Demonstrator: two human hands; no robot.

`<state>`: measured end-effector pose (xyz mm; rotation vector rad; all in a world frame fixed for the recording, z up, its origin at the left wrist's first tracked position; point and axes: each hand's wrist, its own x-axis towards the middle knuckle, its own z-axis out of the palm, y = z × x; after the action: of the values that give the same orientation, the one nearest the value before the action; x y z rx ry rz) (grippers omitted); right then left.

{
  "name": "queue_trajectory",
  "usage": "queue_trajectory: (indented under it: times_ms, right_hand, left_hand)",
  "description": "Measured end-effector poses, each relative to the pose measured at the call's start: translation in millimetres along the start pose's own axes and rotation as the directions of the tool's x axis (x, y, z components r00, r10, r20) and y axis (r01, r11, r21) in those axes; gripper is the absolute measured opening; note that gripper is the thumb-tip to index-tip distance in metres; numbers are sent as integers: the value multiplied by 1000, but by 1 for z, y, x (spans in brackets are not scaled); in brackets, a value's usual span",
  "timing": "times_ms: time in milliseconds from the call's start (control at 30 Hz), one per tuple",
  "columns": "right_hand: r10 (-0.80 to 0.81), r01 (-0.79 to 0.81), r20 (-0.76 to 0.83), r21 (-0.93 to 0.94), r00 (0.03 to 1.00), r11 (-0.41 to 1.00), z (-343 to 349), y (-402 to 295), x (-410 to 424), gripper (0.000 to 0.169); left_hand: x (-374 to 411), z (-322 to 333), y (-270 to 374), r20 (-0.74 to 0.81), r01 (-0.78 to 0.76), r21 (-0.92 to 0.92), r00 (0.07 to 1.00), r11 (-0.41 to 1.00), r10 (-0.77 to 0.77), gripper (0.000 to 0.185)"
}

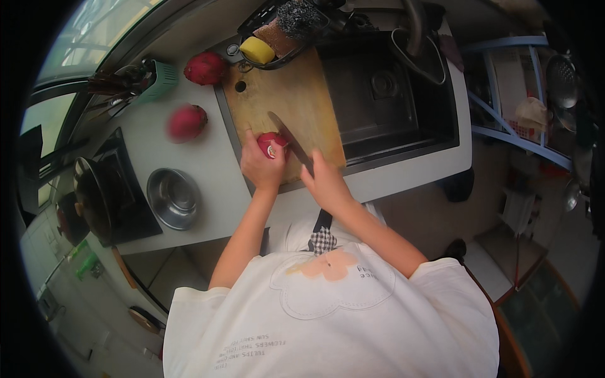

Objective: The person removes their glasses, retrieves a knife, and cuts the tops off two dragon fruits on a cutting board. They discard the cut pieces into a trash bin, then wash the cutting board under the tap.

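Observation:
A wooden cutting board (302, 99) lies partly over the left side of the sink. On its near part my left hand (264, 165) grips a red dragon fruit (272, 141) that bears a small sticker. My right hand (329, 182) holds a kitchen knife (289, 137) by its handle, the blade slanting up and left, close beside the fruit's right side. Whether the blade touches the skin I cannot tell. Two more dragon fruits rest on the white counter, one (206, 68) by the board's far left corner and another (187, 122) left of the board.
A metal bowl (174, 198) stands on the counter at the left, beside a hob with a wok (94, 201). A green utensil basket (159, 81) is at the far left. Beyond the board sits a black caddy with a yellow sponge (257, 50). The dark sink (378, 118) with its faucet (414, 28) is at the right.

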<state>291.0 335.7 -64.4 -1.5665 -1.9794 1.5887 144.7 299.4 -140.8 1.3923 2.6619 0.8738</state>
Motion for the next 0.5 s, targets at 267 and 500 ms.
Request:
queue_trajectory:
  times_ms: [267, 500]
  right_hand:
    - [9, -7, 61, -32, 998, 999, -7, 4, 4, 23]
    - [-24, 25, 31, -46, 999, 999, 0, -7, 33, 22]
  left_hand:
    - [10, -2, -2, 34, 68, -92, 997, 993, -65, 59]
    - [9, 1, 1, 46, 23, -22, 999, 999, -22, 63]
